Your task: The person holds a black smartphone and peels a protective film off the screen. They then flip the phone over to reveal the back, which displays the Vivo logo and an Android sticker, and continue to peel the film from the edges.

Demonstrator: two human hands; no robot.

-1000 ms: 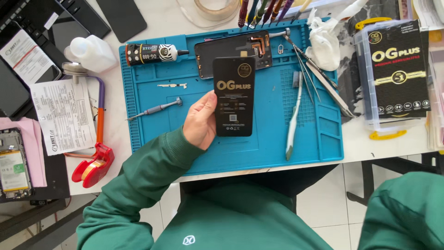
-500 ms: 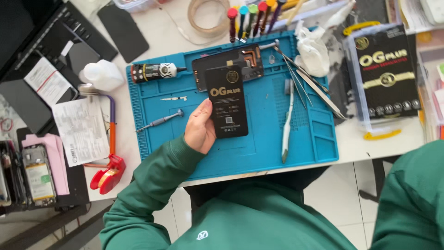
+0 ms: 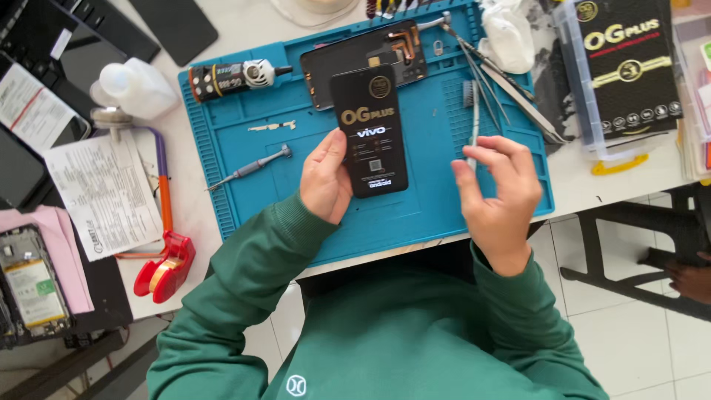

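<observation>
Over the blue mat, left hand holds black phone screen

I see a white worktop, blue mat across its middle, white bottle and printed paper sheet at left, red tape dispenser near the front edge, clear box at right

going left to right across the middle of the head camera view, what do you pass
Opened phone with its battery showing → printed paper sheet → red tape dispenser → small screwdriver → left hand → black phone screen panel → right hand → black boxes in a clear holder.
</observation>
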